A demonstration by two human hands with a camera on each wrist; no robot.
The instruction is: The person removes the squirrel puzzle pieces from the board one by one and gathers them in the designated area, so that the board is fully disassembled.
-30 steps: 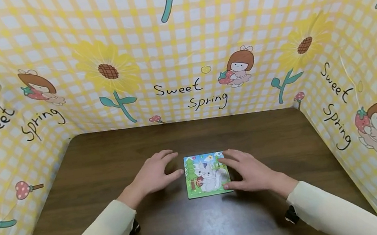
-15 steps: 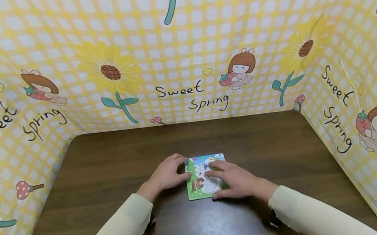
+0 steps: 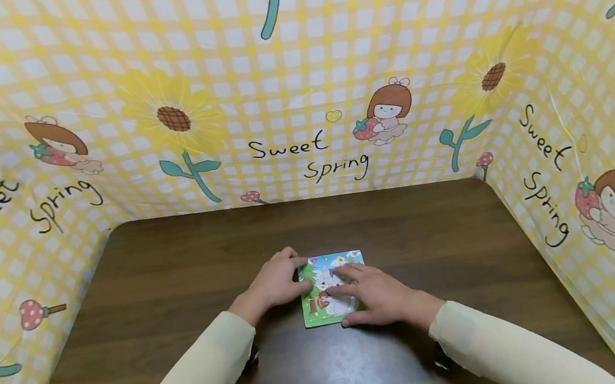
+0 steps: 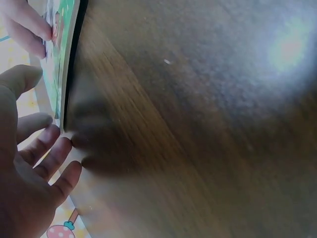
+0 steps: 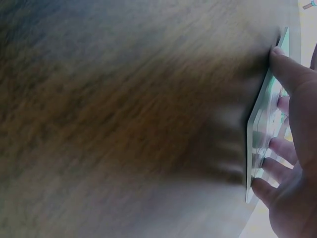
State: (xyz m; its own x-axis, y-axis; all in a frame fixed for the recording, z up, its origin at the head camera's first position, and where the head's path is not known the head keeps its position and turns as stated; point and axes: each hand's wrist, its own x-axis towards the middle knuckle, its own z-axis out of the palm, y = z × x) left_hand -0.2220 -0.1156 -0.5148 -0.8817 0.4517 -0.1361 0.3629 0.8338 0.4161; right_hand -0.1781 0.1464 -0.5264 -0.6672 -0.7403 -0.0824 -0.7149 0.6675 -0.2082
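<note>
A square jigsaw puzzle with a white squirrel picture lies flat on the table, its green border nearest the person. My left hand is at its left edge, with thumb and fingertips at the side of the board. From the right, my right hand rests on the picture with fingers spread and thumb at the near edge. In the left wrist view, the fingers of the left hand are loosely bent beside a corner of the puzzle. The right wrist view has the right hand lying over the puzzle.
The dark wooden table extends around the puzzle. A yellow checked cloth with flowers and cartoon figures hangs along the back and both sides. Light glares on the table in front.
Both hands have moved inward: the left hand has come to the puzzle's left edge, and the right hand has slid further left over the picture. The puzzle stays nearly in place.
</note>
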